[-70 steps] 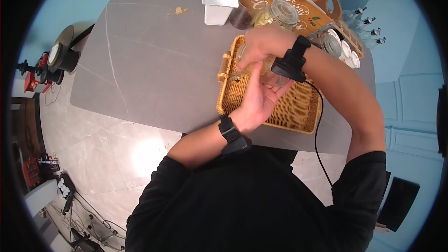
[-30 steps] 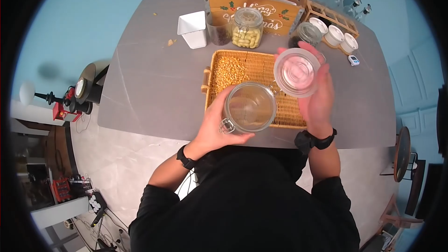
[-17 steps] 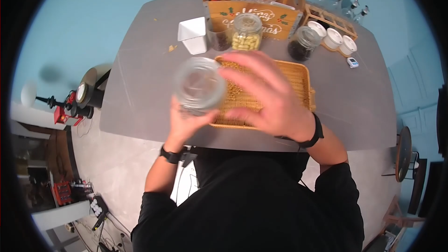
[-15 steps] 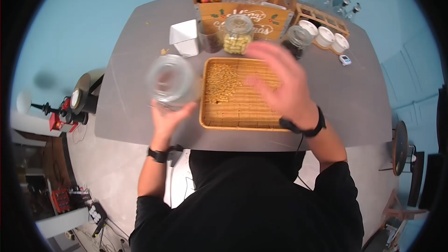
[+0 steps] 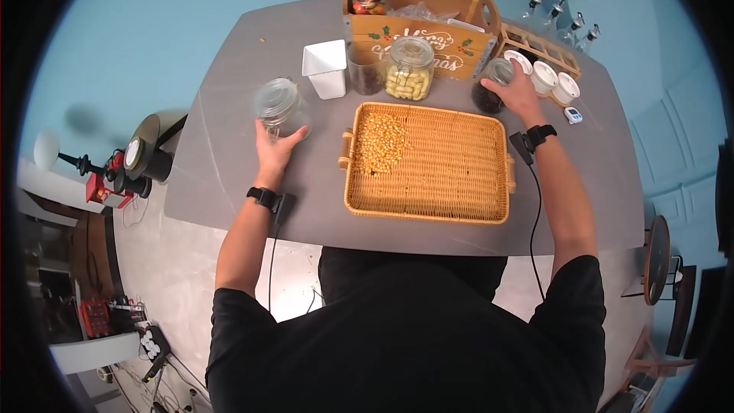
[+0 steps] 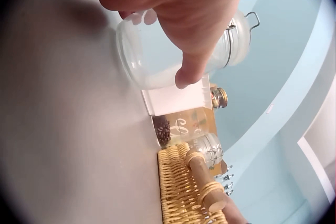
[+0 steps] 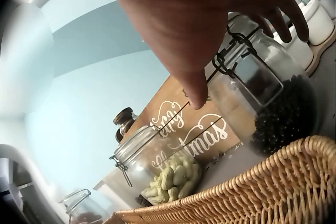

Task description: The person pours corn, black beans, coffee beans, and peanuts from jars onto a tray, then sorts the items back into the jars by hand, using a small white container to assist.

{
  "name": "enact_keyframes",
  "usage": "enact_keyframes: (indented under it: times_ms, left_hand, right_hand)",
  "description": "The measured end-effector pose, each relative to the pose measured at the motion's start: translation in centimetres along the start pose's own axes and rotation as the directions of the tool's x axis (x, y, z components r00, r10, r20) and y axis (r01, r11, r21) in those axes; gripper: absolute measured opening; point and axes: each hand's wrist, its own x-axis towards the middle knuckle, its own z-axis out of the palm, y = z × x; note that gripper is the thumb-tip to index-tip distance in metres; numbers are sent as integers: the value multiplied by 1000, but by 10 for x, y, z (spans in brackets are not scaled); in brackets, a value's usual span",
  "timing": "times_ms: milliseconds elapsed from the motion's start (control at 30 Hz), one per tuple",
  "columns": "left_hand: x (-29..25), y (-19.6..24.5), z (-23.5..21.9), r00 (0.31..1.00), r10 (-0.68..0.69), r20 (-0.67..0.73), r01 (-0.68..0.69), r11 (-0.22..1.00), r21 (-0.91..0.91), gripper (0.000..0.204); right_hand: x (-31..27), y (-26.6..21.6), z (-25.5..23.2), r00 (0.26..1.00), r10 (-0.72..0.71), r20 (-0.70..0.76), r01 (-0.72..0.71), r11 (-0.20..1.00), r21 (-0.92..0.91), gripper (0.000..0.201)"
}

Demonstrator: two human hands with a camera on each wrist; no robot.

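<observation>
My left hand (image 5: 275, 151) grips an empty clip-top glass jar (image 5: 278, 99) by its side at the left of the table. In the left wrist view its lid is down, and the thumb lies along the glass (image 6: 152, 56). At the right, my right hand (image 5: 520, 95) holds a second clip-top jar (image 5: 488, 98) around its top. Small black beans (image 7: 286, 116) fill the lower part of that jar, seen in the right wrist view. Between the hands lies a wicker basket (image 5: 451, 176), with yellow corn kernels (image 5: 381, 141) heaped at its left end.
Behind the basket stand a jar of peanuts (image 5: 409, 73), a tumbler of dark beans (image 5: 367, 75) and a white square container (image 5: 326, 69). A wooden crate (image 5: 420, 38) is at the back. White lidded pots (image 5: 545, 76) and a small timer (image 5: 573, 115) sit at the right.
The hands have left the basket. The jar's lid was swung closed, and my left hand carried the jar left. My right hand left the lid and moved right to the black-bean jar.
</observation>
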Motion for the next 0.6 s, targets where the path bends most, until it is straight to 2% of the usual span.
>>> enact_keyframes:
  times_ms: [167,200,267,300,367,400,433,500,533,600]
  left_hand:
    - [-4,17,12,997,-35,-72,49,977,207,102]
    - [-4,14,9,997,-16,-79,34,973,230,104]
    - [-3,-1,11,997,20,-73,-1,966,257,108]
    - [-2,-14,6,993,114,-18,-106,962,253,118]
    - [-7,-28,-8,999,44,11,-46,967,249,130]
    - [-13,-43,-18,999,16,-42,-4,965,263,125]
    - [-19,-52,-30,997,50,-59,-29,951,309,118]
    - [-34,-54,-51,987,103,-126,-54,936,348,99]
    - [-42,-47,-59,976,117,-183,-49,940,338,87]
    - [-65,13,-58,910,325,-257,-170,859,482,75]
  right_hand:
    - [0,-14,-4,998,57,-15,-57,998,-4,115]
    - [-2,-14,-7,994,104,-20,-103,994,24,109]
    - [-11,-23,-16,992,13,-125,3,992,127,105]
    - [-20,-23,-25,983,-20,-184,50,986,161,103]
    - [-42,-45,-56,965,-80,-250,119,982,147,102]
    - [-51,-52,-67,953,-116,-279,166,973,161,102]
    - [-62,-58,-77,939,-152,-307,214,960,180,102]
    - [-84,-74,-98,949,-176,-260,244,935,257,102]
    - [-94,-81,-107,952,-196,-234,263,916,303,102]
    - [-120,-96,-118,967,-214,-139,249,911,328,102]
